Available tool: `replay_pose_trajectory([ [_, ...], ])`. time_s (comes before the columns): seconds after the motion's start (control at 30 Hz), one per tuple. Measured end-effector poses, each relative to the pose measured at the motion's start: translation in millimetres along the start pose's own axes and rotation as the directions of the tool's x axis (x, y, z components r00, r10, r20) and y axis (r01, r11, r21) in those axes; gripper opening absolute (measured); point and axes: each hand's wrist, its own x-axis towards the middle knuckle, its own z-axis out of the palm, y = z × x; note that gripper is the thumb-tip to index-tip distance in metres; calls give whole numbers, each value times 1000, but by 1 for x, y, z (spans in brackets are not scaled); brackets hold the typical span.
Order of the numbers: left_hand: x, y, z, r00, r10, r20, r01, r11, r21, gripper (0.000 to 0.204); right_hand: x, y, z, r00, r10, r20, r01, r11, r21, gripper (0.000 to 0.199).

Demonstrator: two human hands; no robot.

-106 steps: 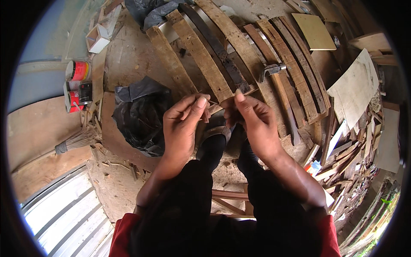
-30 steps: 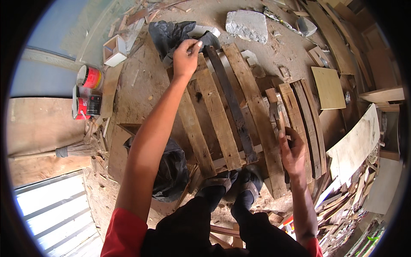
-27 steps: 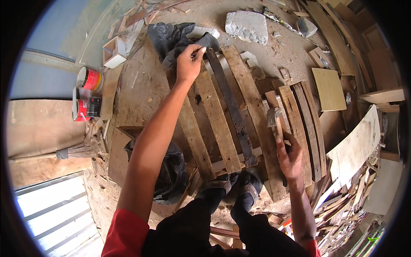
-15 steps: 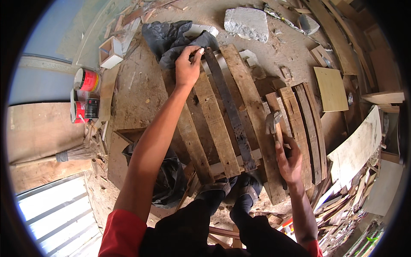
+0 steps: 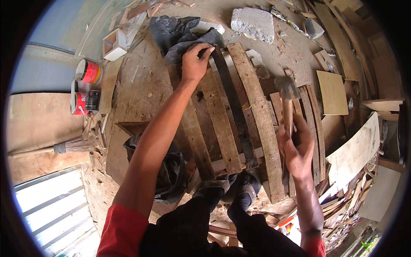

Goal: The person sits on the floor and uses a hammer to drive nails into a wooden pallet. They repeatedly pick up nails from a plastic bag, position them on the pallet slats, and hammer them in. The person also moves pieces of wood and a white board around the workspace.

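Overhead, right hand (image 5: 296, 147) around hammer (image 5: 287, 100).

The left hand (image 5: 195, 64) presses the far end of a weathered wooden slat pallet (image 5: 257, 111) beside black plastic sheeting (image 5: 175, 32); the right hand (image 5: 297, 147) grips a wooden-handled hammer (image 5: 286, 100).

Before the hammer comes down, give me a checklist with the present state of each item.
1. Hammer gripped in right hand: ok.
2. Left hand on the far end of the slats: ok.
3. Nail under left hand fingers: cannot tell.
4. Left fingers out of the hammer's way: cannot tell.
5. Shoes planted at the near end of the slats: ok.
6. Black plastic sheet off the slats: not ok, it lies against the left hand.
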Motion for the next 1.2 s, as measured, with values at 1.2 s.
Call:
replay_pose_trajectory([
  [1.2,2,8,2,995,95,-4,-93,977,193,17,147,1,94,912,-406,60,391,817,-423,40],
])
